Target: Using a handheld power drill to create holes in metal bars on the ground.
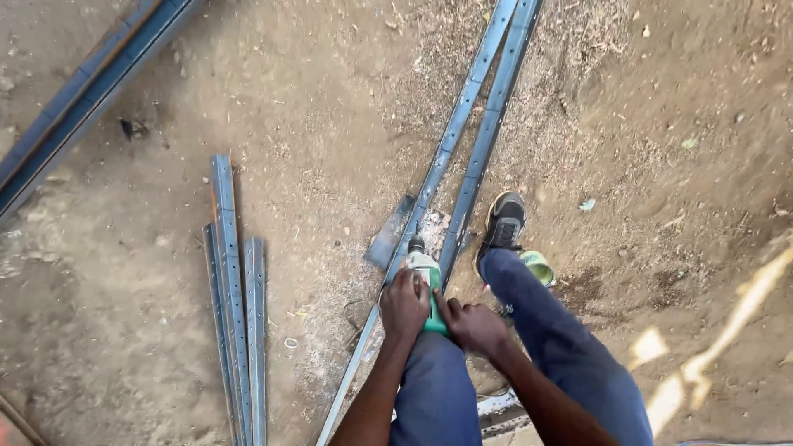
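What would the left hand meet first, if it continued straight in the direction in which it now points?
The left hand grips the green drill and points down and forward. It would probably meet first the long metal strip under the drill's tip. Depth is unclear from this view.

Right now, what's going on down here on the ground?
A person presses a green power drill down onto a long perforated steel strip lying on the dirt, left hand and right hand both gripping it. One shoe sits beside a second strip. Three shorter strips lie to the left.
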